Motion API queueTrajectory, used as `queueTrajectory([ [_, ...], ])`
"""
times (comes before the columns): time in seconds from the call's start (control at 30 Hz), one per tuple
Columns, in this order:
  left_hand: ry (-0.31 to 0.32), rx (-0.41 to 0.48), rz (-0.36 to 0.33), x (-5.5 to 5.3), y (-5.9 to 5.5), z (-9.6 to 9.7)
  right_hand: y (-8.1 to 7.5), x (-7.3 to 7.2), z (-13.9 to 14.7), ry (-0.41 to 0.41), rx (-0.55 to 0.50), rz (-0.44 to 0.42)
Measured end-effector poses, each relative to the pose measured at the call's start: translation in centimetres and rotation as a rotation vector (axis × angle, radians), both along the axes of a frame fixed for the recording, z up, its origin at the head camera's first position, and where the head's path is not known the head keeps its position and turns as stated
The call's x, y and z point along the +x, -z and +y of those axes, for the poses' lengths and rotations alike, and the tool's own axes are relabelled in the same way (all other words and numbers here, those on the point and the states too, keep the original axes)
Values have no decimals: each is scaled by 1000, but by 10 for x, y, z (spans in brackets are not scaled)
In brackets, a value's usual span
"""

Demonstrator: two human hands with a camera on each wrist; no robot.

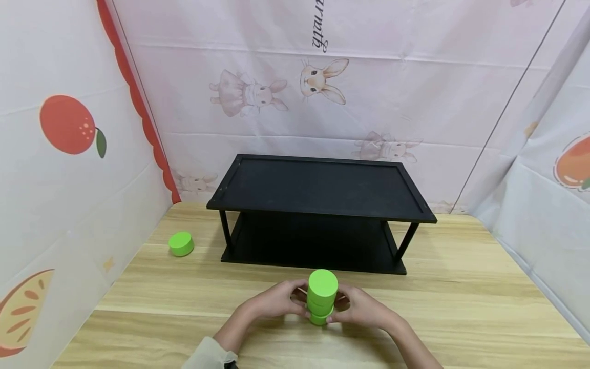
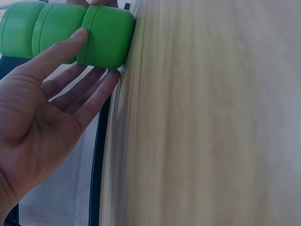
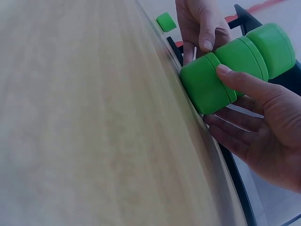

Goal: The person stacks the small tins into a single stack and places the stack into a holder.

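Three round green containers, each with a thin seam near its rim, form an upright stack (image 1: 322, 287) on the wooden table. From the left, my left hand (image 1: 282, 300) holds the bottom container (image 2: 110, 37), its thumb by the seam and its fingers behind. My right hand (image 1: 362, 309) grips the same container from the opposite side; the right wrist view shows the thumb on its rim. The middle container (image 3: 241, 59) and the top one (image 3: 271, 49) sit slightly out of line. Part of each hand's fingers is hidden behind the stack.
A black two-level rack (image 1: 322, 187) stands behind the stack, with thin posts at its corners. On the left of the table (image 1: 138, 292) lies another low green container (image 1: 181, 244). Printed cloth (image 1: 392, 118) hangs at the back and both sides.
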State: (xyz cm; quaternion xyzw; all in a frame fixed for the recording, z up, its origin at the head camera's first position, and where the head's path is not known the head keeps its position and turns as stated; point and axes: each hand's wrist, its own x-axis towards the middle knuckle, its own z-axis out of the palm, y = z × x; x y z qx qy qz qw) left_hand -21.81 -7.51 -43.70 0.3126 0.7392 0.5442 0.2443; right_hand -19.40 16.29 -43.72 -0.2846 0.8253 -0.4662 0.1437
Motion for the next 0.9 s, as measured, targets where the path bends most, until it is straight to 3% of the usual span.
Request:
queueTrajectory([
  [0.43,-4,-16,-7,1,-2,-3,3,0,2,14,4,39],
  [0.9,-39,-36,29,-2,-6,-18,3,1,2,37,-6,4],
])
